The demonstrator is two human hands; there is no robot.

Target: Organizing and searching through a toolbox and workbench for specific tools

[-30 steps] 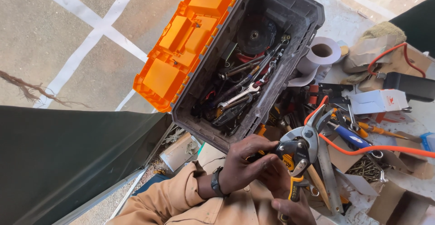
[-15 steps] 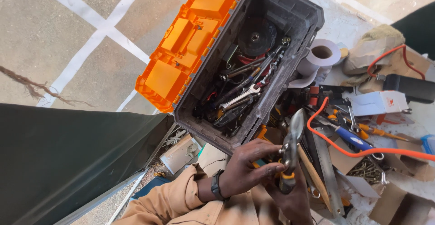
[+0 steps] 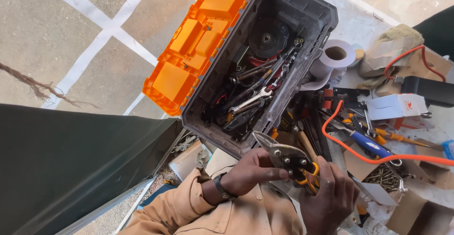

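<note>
- Both hands grip the tin snips (image 3: 283, 155) close to the chest, below the open toolbox (image 3: 265, 69): left hand (image 3: 250, 171) clasped round the metal head, right hand (image 3: 328, 197) closed on the yellow handles, apparently to steady them
- Their long axis runs diagonally, blades pointing up-left toward the toolbox, handles down-right over the cluttered desk (image 3: 425, 131)

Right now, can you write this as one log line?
left hand: holds tin snips | right hand: grips snips' yellow handles | toolbox: open, full of tools
</note>
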